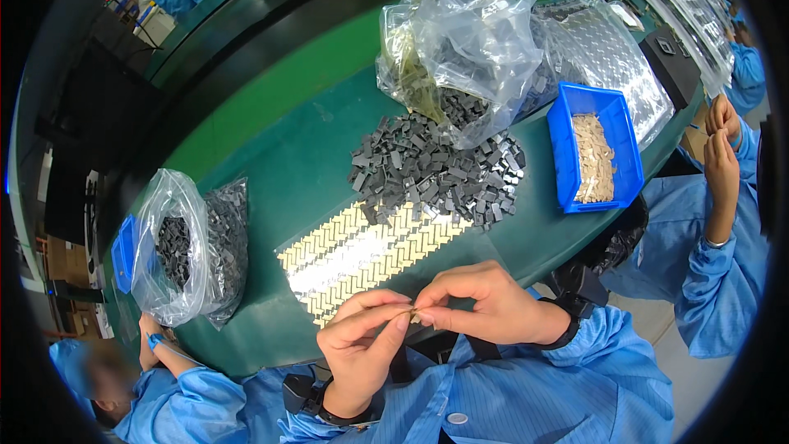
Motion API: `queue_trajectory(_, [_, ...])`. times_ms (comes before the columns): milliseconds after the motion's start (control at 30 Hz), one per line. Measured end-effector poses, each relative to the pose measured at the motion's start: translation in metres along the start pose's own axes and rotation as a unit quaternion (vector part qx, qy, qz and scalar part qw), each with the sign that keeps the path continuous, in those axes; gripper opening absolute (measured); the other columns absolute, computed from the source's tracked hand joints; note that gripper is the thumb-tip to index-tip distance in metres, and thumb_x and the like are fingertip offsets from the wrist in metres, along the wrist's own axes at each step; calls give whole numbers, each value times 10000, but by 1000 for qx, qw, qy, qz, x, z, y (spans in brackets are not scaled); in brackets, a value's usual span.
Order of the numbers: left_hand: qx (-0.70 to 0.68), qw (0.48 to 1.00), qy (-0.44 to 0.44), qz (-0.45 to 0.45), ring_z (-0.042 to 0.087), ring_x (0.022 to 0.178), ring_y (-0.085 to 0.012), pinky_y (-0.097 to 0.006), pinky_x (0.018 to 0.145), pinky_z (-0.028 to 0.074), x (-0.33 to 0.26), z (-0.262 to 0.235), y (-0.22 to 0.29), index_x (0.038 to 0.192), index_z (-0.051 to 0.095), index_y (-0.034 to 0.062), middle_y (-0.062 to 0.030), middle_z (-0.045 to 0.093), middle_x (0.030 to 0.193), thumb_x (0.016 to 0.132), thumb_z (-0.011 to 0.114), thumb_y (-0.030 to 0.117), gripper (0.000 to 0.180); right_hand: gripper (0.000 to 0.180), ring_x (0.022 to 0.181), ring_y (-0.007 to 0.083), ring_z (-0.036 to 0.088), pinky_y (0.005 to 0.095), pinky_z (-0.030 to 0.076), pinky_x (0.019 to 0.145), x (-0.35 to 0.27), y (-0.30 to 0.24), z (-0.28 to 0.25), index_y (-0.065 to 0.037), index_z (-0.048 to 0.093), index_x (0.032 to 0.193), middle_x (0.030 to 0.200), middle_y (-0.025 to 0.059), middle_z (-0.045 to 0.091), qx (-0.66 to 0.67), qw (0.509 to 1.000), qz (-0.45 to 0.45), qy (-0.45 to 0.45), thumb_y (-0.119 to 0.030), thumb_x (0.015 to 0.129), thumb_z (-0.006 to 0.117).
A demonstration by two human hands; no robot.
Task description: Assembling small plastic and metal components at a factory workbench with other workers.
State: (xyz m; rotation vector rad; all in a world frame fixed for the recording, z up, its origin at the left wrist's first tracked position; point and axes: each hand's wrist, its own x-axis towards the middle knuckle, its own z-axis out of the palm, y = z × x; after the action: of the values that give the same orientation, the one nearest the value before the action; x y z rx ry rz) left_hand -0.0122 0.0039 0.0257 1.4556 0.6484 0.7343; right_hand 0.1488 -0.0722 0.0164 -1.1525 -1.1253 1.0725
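**Both hands pinched on one small tan piece**

Our left hand [362, 345] and right hand [485, 304] meet fingertip to fingertip, both pinched shut on a small tan piece [413, 315] between them, its long axis running three to nine o'clock. At twelve o'clock lies the patterned sheet [362, 251], nearer the left hand; beyond it the grey parts pile [436, 173]. The blue bin [596, 152] sits at two o'clock.

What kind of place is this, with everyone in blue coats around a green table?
Probably a factory assembly or sorting bench. A heap of small dark grey parts lies on the green table, with more in clear plastic bags, a blue bin of pale pieces, and co-workers in blue coats alongside.
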Motion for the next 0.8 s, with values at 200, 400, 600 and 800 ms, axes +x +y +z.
queue_trajectory(200, [-7, 998, 49, 25, 551, 804, -159, -238, 701, 456, -1, 7, -1, 899, 645, -49, -115, 551, 926, 743, 629, -57, 157, 121, 671, 82, 584, 223, 470, 602, -1, 2, 5, 13, 601, 901, 752, 49, 623, 88, 994, 69, 4, -81, 827, 586])
queue_trajectory(400, [-23, 999, 38, 26, 513, 828, -150, -234, 714, 429, -2, 8, -3, 890, 650, -45, -96, 510, 942, 750, 626, -46, 143, 136, 671, 75, 579, 210, 470, 597, -3, 2, 8, 26, 599, 922, 756, 48, 622, 123, 989, 77, 15, -76, 836, 576])
queue_trajectory(600, [-139, 990, 25, -29, 505, 840, -158, -247, 728, 420, -2, 12, -9, 890, 648, -48, -100, 513, 942, 756, 614, -37, 139, 116, 674, 72, 573, 209, 469, 598, -6, 2, 8, 26, 603, 895, 749, 45, 621, 163, 982, 85, 45, -65, 826, 585])
queue_trajectory(800, [-259, 962, 65, -51, 497, 852, -194, -291, 771, 393, 4, 9, -9, 860, 636, -52, -125, 533, 923, 746, 600, -16, 125, 77, 666, 139, 596, 250, 456, 593, -9, -16, -29, 9, 623, 822, 725, 76, 622, -88, 982, -41, 162, -7, 747, 617])
